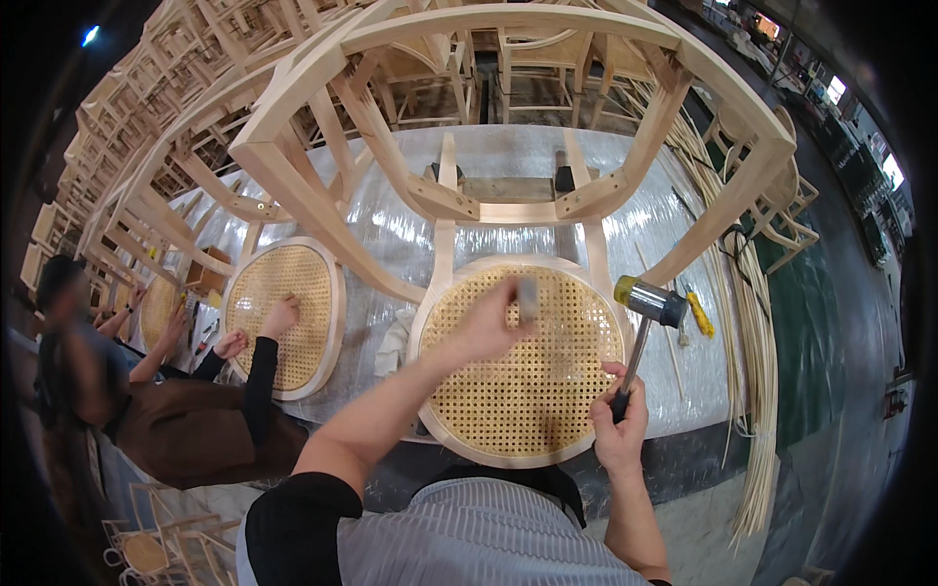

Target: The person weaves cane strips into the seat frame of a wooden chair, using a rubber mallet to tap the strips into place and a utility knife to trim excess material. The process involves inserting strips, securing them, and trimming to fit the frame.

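In front of me is a round chair seat (pixel 489 381) of woven cane in a pale wooden rim, joined to an unfinished wooden chair frame (pixel 513 18). My left hand (pixel 486 324) is closed over the seat on a small greyish block (pixel 528 300), blurred, its kind unclear. Wrapped round the black grip of a mallet, my right hand (pixel 622 430) is at the seat's right edge. The mallet (pixel 650 299) points up, with a yellow face and a dark face on its head. Just right of the head lies a yellow-handled tool (pixel 700 314).
At left, co-workers sit along the plastic-covered table (pixel 674 400); the nearest one's hands (pixel 281 317) are at another cane seat (pixel 283 371). A long bundle of cane strips (pixel 757 430) runs down the right side. A white cloth (pixel 393 344) lies between the seats. Stacked chair frames (pixel 127 107) fill the back left.
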The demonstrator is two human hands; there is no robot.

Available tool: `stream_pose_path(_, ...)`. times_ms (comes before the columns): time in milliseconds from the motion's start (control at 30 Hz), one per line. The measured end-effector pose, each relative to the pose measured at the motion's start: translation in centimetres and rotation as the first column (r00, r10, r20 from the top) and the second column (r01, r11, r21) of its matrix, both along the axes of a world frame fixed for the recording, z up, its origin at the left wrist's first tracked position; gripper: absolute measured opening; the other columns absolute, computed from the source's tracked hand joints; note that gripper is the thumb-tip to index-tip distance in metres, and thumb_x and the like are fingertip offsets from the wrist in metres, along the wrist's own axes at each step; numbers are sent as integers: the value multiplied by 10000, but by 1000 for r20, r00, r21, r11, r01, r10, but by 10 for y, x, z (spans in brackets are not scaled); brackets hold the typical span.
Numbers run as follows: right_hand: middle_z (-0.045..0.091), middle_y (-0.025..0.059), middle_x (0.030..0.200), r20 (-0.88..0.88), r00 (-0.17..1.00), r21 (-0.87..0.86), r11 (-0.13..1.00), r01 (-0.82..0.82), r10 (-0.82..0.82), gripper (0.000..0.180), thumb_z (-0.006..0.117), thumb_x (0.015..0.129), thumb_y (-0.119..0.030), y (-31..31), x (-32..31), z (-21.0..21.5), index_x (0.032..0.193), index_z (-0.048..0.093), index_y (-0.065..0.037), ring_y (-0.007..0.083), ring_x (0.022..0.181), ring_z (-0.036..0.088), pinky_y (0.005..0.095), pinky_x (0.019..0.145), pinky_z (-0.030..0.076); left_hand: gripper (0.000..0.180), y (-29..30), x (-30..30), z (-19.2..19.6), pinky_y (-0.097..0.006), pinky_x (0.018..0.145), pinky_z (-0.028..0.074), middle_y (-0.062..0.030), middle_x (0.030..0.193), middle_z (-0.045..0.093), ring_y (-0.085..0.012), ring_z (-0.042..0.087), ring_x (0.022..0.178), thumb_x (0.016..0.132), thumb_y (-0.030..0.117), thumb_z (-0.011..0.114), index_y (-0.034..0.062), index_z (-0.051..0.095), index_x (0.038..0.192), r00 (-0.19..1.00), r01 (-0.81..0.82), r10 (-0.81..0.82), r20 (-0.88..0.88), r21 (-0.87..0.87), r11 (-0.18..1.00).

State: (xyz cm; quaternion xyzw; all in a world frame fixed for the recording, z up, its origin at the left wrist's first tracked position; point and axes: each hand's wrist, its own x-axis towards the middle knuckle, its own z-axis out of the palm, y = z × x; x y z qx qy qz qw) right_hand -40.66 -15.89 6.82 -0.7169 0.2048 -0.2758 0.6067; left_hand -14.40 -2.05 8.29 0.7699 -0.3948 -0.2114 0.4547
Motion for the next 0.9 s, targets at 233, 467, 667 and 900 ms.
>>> stream_pose_path(233,642,123,1157,-26,994,179,979,-97,103,208,610,1113,-221,15,-16,-35,1102,494,-48,53,622,538,222,522,441,721,-43,110,-14,-384,1114,557,-138,1446,615,-236,604,1362,897,42,862,9,463,1497,999,-26,16,-34,-319,947)
stream_pose_path(467,646,84,1050,-97,994,235,972,-33,57,195,540,1147,-250,24,-35,-54,1101,514,-62,62,600,548,225,487,410,759,-78,111,-40,-364,1138,553,-166,1484,585,-265,566,1415,872,-22,852,14,438,1507,975,-31,-18,-223,-214,976)
stream_pose_path(667,655,55,917,-154,988,306,950,65,-18,248,537,1143,-266,28,-39,-58,1074,564,-29,72,598,550,248,521,437,796,-81,113,-53,-358,1091,598,-117,1448,560,-224,604,1331,895,-10,842,31,391,1549,980,-7,-34,-194,-207,978)
stream_pose_path(900,597,9,740,-210,978,177,983,40,-2,257,538,1140,-240,15,-35,-55,1011,593,-24,71,590,539,253,520,420,786,-86,105,-53,-348,1122,564,-106,1445,576,-214,598,1336,909,15,840,51,395,1556,983,-1,-28,-182,-155,988)
